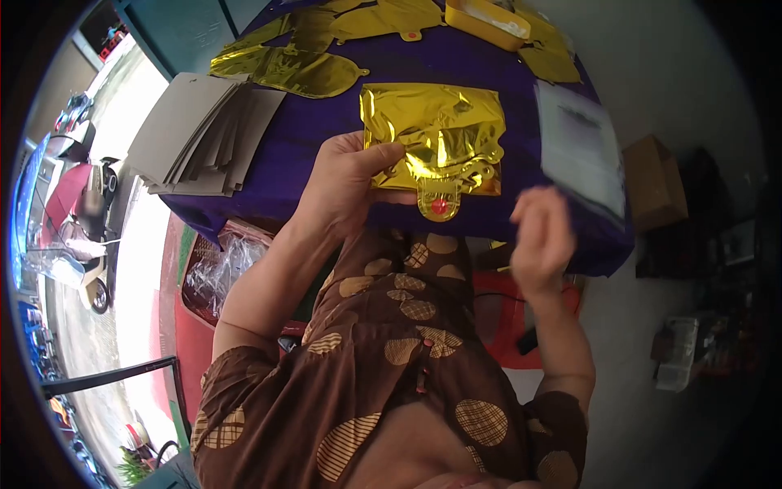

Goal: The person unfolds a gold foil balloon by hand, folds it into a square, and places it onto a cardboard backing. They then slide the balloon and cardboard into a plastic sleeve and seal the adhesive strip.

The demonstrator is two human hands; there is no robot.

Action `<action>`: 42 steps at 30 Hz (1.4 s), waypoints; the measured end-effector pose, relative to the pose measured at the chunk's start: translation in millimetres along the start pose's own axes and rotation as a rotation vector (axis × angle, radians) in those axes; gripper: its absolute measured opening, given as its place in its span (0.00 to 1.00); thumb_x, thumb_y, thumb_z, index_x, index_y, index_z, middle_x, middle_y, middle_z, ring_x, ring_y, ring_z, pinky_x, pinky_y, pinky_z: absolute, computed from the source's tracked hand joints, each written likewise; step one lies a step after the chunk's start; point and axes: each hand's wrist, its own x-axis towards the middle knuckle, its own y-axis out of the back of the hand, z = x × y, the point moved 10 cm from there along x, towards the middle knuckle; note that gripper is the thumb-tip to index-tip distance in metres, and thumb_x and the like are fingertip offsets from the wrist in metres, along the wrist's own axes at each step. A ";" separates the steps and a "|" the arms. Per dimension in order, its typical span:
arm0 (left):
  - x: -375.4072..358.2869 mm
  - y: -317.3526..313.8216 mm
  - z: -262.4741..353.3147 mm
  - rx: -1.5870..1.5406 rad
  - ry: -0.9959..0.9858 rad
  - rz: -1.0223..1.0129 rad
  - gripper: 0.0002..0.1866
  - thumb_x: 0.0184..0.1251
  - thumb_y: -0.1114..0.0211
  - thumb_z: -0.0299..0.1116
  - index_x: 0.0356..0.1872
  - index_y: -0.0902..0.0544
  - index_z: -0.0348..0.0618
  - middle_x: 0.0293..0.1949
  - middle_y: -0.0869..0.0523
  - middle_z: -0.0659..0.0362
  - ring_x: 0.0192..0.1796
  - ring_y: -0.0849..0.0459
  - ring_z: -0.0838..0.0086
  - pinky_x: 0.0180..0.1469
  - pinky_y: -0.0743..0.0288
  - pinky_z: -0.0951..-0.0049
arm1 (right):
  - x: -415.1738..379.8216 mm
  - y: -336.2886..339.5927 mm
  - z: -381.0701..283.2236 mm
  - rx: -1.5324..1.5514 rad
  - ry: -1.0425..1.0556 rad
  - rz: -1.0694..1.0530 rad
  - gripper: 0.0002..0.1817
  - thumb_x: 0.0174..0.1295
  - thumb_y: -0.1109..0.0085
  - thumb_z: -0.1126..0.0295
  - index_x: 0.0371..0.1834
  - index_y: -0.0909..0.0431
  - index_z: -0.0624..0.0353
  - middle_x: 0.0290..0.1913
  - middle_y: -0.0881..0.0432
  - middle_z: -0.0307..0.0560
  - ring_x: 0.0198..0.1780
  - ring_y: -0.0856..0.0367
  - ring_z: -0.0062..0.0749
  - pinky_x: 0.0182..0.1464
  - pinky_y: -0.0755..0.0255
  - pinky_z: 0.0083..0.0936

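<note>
My left hand holds a folded gold foil piece by its left side, thumb on top and fingers underneath. A rounded tab with a red spot hangs from the foil's lower edge. To the right of the foil, apart from it, my right hand is raised near the table's front edge with its fingers curled. Motion blurs it, and whether anything is between the fingertips cannot be made out.
On the purple-covered table are grey cardboard sheets at left, flat gold foil pieces at the back, a yellow tray, and clear plastic sleeves at right. A cardboard box stands beyond the right edge.
</note>
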 end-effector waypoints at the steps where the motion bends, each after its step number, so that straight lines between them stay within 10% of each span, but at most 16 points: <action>1: 1.9 0.8 3.1 0.020 -0.022 0.011 0.13 0.71 0.39 0.26 0.50 0.20 0.24 0.43 0.12 0.45 0.38 0.09 0.64 0.35 0.09 0.68 | -9.1 -14.7 -21.8 -0.100 0.206 -0.109 0.09 0.62 0.43 0.77 0.44 0.20 0.65 0.38 0.17 0.50 0.35 0.20 0.36 0.40 0.24 0.33; 8: 4.4 -9.0 4.1 0.161 -0.116 0.052 0.13 0.71 0.39 0.27 0.49 0.19 0.25 0.41 0.11 0.49 0.36 0.10 0.69 0.35 0.10 0.70 | -39.7 -66.3 -62.8 -0.512 0.596 -0.227 0.15 0.54 0.32 0.74 0.46 0.14 0.62 0.51 0.14 0.43 0.48 0.26 0.31 0.45 0.33 0.28; 17: 0.9 -15.8 -3.6 0.253 -0.217 0.015 0.10 0.71 0.39 0.23 0.47 0.17 0.26 0.40 0.11 0.53 0.38 0.13 0.78 0.42 0.16 0.76 | -13.9 -70.1 -65.4 -0.765 0.513 -0.074 0.16 0.57 0.33 0.74 0.51 0.16 0.60 0.57 0.16 0.43 0.51 0.29 0.30 0.45 0.36 0.26; 34: 4.6 -21.8 -8.0 0.071 0.064 -0.045 0.15 0.71 0.39 0.31 0.49 0.19 0.26 0.42 0.13 0.49 0.40 0.10 0.66 0.36 0.10 0.70 | 18.6 -79.4 -64.8 -0.719 0.585 -0.116 0.08 0.61 0.36 0.75 0.43 0.16 0.61 0.44 0.14 0.43 0.47 0.17 0.34 0.50 0.31 0.32; 39: -14.6 -19.5 57.8 0.526 -0.183 -0.195 0.21 0.74 0.37 0.41 0.52 0.19 0.29 0.41 0.11 0.51 0.42 0.10 0.67 0.41 0.14 0.71 | 50.7 -52.8 -56.5 -0.465 0.398 -0.104 0.13 0.54 0.40 0.87 0.43 0.17 0.67 0.41 0.14 0.52 0.43 0.15 0.48 0.50 0.24 0.43; 42: -50.7 9.1 124.5 1.141 -0.511 0.036 0.17 0.69 0.32 0.36 0.52 0.17 0.34 0.43 0.10 0.49 0.45 0.10 0.68 0.49 0.17 0.69 | 59.5 -10.0 -4.1 -0.171 -0.163 -0.014 0.07 0.63 0.41 0.84 0.42 0.16 0.72 0.37 0.14 0.46 0.35 0.17 0.24 0.42 0.24 0.22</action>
